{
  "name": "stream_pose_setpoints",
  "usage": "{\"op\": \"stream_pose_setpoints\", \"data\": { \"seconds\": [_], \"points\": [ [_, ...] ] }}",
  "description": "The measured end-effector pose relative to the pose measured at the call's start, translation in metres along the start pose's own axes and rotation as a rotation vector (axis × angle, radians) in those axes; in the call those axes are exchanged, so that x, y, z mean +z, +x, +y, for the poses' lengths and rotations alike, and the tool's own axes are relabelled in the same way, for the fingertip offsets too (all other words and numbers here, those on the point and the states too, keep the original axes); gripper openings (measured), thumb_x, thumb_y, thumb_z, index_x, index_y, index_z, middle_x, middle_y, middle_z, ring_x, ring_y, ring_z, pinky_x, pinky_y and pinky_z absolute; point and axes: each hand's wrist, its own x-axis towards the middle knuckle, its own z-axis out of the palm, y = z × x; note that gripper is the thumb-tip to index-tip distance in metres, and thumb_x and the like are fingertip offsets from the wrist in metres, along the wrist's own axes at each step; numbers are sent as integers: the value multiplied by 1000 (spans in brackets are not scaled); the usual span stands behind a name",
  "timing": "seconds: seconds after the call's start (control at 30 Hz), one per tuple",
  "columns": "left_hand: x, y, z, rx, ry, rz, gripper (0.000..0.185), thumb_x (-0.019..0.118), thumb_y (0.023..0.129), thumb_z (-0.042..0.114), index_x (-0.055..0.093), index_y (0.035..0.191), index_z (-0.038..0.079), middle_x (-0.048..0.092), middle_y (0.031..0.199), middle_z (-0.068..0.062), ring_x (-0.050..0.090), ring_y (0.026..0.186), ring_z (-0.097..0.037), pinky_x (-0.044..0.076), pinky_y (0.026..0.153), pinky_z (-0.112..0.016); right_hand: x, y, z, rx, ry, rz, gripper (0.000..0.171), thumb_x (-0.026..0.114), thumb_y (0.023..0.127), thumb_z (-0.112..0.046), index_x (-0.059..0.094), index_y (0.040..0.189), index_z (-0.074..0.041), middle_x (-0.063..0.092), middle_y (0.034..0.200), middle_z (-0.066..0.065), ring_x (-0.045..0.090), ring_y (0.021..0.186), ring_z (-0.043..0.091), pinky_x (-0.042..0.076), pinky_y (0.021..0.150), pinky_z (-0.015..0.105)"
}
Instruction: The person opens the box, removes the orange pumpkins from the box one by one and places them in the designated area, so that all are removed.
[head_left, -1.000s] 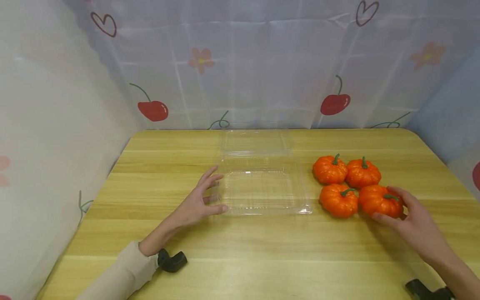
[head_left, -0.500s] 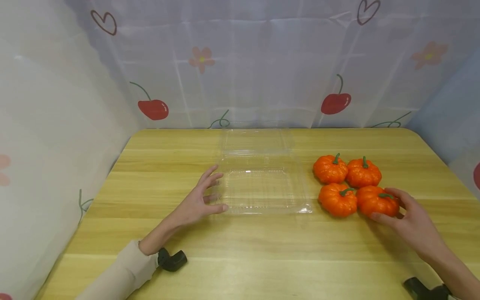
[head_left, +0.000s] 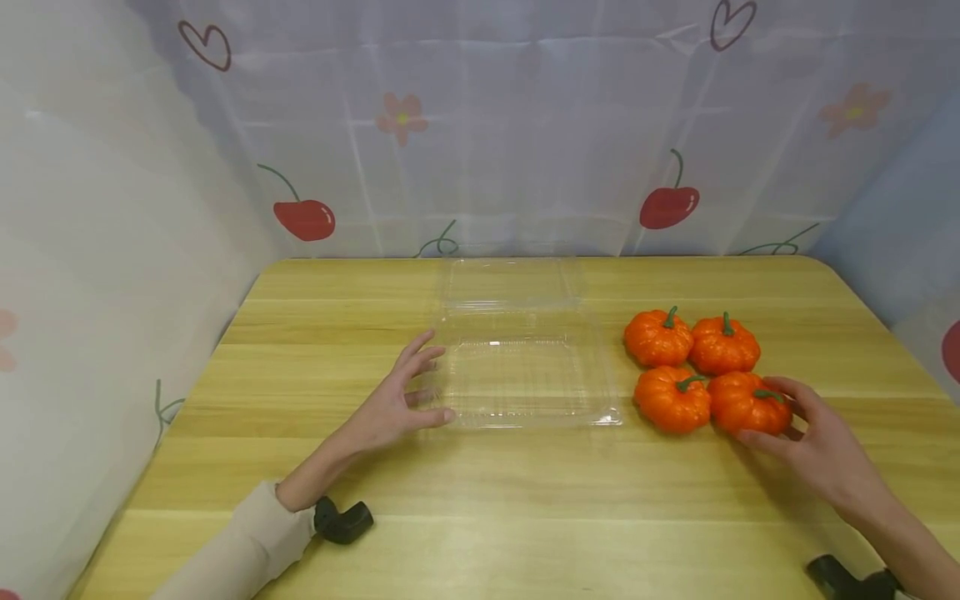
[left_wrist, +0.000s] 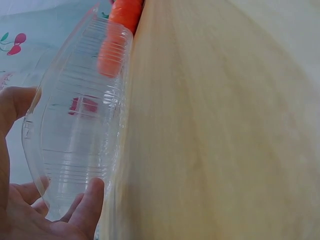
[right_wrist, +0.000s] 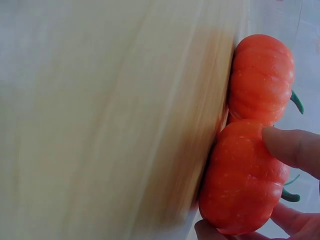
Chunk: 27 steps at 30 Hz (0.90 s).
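In the head view my left hand [head_left: 390,410] reaches the left side of a clear plastic clamshell box [head_left: 611,415], its fingers spread and loosely bent. The left wrist view shows the fingers close around the rim and side wall of the box [left_wrist: 75,150]; firm contact is hard to tell. At the right, my right hand [head_left: 828,442] holds the front right toy pumpkin [head_left: 742,404], thumb on its near side and fingers behind it. That pumpkin touches the front left pumpkin [head_left: 670,402]. The right wrist view shows the held pumpkin [right_wrist: 240,180] resting on the table.
Two more orange pumpkins stand behind, the back left pumpkin [head_left: 656,340] and the back right pumpkin [head_left: 723,348]. The box's lid [head_left: 513,279] lies folded back towards the patterned curtain [head_left: 525,125]. Everything rests on a wooden table [head_left: 525,508].
My right hand has slid the front right pumpkin slightly left, against the front left one. The left hand and the box have stayed put.
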Motion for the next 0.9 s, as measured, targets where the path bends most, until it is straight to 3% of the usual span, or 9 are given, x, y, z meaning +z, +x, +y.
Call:
{"op": "stream_pose_setpoints", "data": {
  "seconds": [0.17,0.27,0.4,0.73,0.83,0.9],
  "points": [
    [0,0,0,3,-7,4,95,78,83,7,19,157,8,7,163,-8,24,142,-37,41,106,-52,1,2,-1,-11,-19,27,72,78,85,-10,38,143,8,39,139,35,41,120,12,36,75,-3],
    [0,0,0,2,-14,2,96,78,83,7,18,157,10,8,163,-8,24,142,-37,40,106,-52,2,2,-2,-9,-22,26,73,78,85,-9,38,142,9,39,139,35,39,122,35,35,73,-4],
    [0,0,0,-2,-20,0,97,78,84,6,16,158,13,10,162,-10,24,142,-37,39,107,-53,2,3,-3,-17,-29,19,73,79,84,-9,38,141,11,39,138,37,36,116,49,35,72,-4],
    [0,0,2,-2,-4,-3,96,77,84,8,15,158,10,10,162,-10,24,142,-37,40,106,-54,1,4,-4,-60,-49,9,70,80,83,-8,42,138,12,40,136,37,36,117,52,33,71,-3],
    [0,0,1,-2,-7,-2,95,77,85,8,16,157,8,9,162,-10,23,143,-37,40,106,-54,0,2,-6,-71,-61,22,71,81,82,-10,42,138,11,41,136,36,35,119,51,37,83,5],
    [0,-1,0,0,-13,-1,95,78,85,7,17,157,8,9,162,-9,24,143,-37,40,107,-53,-1,1,-8,-90,-62,39,70,80,83,-10,42,138,11,37,139,37,31,123,53,37,102,24]
  ]
}}
